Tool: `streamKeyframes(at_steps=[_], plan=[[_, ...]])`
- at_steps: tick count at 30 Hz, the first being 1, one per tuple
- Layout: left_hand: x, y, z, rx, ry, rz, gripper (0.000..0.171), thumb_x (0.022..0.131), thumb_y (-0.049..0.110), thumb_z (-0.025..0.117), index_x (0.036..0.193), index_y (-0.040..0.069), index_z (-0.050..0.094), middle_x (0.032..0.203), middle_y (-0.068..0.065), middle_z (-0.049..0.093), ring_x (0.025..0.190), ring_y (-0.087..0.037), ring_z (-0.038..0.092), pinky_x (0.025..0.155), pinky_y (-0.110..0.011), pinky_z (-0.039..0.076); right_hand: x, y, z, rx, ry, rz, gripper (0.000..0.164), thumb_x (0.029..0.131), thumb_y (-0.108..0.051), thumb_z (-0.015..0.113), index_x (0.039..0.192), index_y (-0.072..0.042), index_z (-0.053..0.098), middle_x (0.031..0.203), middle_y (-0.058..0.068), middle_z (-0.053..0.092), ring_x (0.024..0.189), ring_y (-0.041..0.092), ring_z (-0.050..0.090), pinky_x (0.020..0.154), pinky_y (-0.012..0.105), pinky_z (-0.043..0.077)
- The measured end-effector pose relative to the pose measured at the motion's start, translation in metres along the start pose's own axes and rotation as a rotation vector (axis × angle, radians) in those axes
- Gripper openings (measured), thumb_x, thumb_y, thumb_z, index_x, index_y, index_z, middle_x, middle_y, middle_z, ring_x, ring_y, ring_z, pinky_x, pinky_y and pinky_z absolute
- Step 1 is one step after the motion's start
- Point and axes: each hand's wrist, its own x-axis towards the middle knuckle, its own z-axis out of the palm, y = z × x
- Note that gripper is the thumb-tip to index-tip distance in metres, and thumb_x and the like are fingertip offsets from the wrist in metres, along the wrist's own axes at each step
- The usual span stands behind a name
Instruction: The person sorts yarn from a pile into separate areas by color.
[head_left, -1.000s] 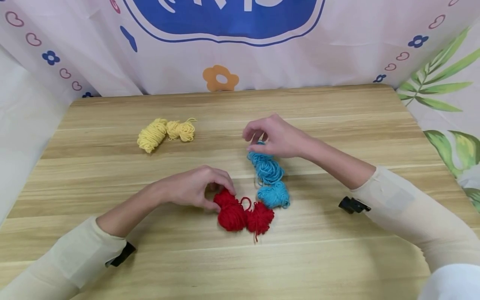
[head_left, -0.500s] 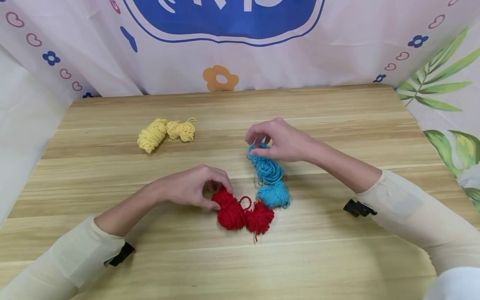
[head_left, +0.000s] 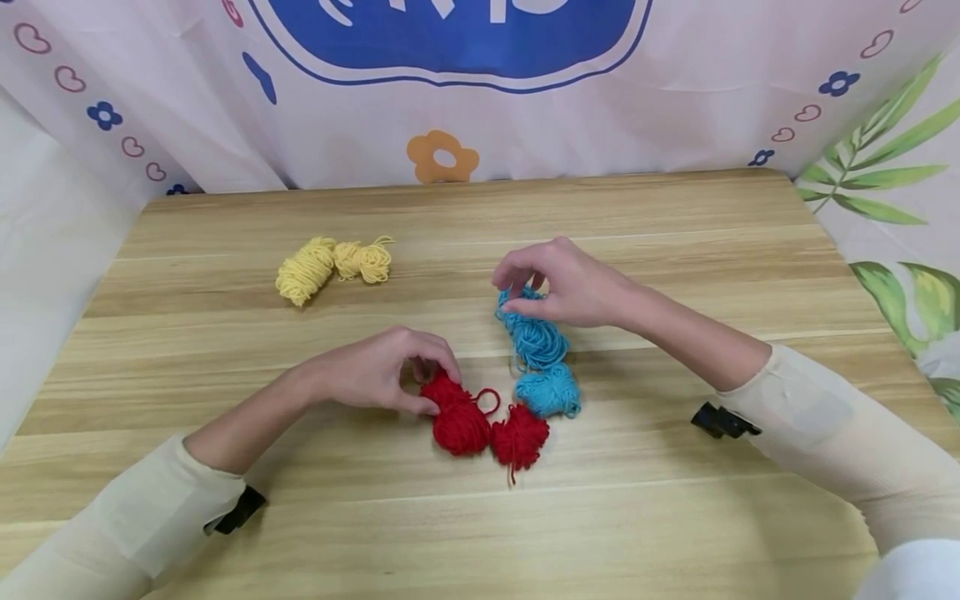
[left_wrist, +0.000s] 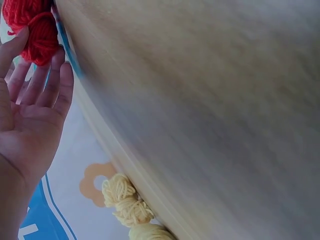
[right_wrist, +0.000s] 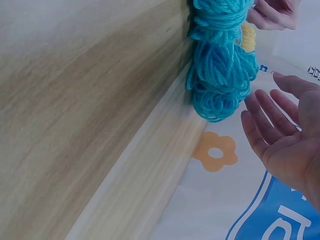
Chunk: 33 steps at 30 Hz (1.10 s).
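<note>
Red yarn lies mid-table: a twisted skein [head_left: 461, 429] with a small loop, and a bunched red piece [head_left: 520, 437] beside it. My left hand [head_left: 382, 367] pinches the skein's far-left end between thumb and fingers; the left wrist view shows the thumb against the red yarn [left_wrist: 41, 42]. Behind and to the right lies a longer blue skein [head_left: 538, 343], then a shorter blue piece [head_left: 549, 390] near the red. Over the long skein's far end hovers my right hand [head_left: 573, 283], fingers loosely bent. The right wrist view shows its fingers spread beside the blue yarn [right_wrist: 220, 70], not gripping it.
Yellow yarn [head_left: 306, 271] in a thick bundle, with a smaller yellow bundle [head_left: 362, 262] against it, lies at the back left. The wooden table [head_left: 450, 533] ends at a printed curtain [head_left: 337, 133] behind. Black wrist mounts [head_left: 723, 421] hang below the sleeves.
My left hand has drawn the red skein's end slightly up and left, away from the bunched red piece. My right hand has shifted a little right and nearer; the blue yarn stays put.
</note>
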Motion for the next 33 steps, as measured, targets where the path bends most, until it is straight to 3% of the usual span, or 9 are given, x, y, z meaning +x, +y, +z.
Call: streamKeyframes(at_steps=[16, 33], plan=[[-0.002, -0.001, -0.002, -0.033, 0.049, -0.023, 0.028, 0.086, 0.010, 0.085, 0.112, 0.012, 0.074, 0.109, 0.004, 0.071, 0.095, -0.016, 0.065, 0.082, -0.033, 0.060, -0.004, 0.000, 0.002, 0.030, 0.009, -0.028, 0.025, 0.091, -0.009, 0.081, 0.113, -0.001, 0.073, 0.106, 0.011, 0.076, 0.090, 0.017, 0.071, 0.083, 0.041, 0.061], [-0.007, -0.004, -0.008, -0.007, 0.194, -0.031, 0.027, 0.087, 0.005, 0.083, 0.112, 0.010, 0.074, 0.108, 0.003, 0.072, 0.092, -0.016, 0.064, 0.082, -0.035, 0.059, -0.012, 0.002, 0.000, 0.030, 0.015, -0.009, 0.027, 0.091, -0.010, 0.081, 0.114, 0.000, 0.072, 0.108, 0.009, 0.075, 0.090, 0.017, 0.071, 0.082, 0.042, 0.062]])
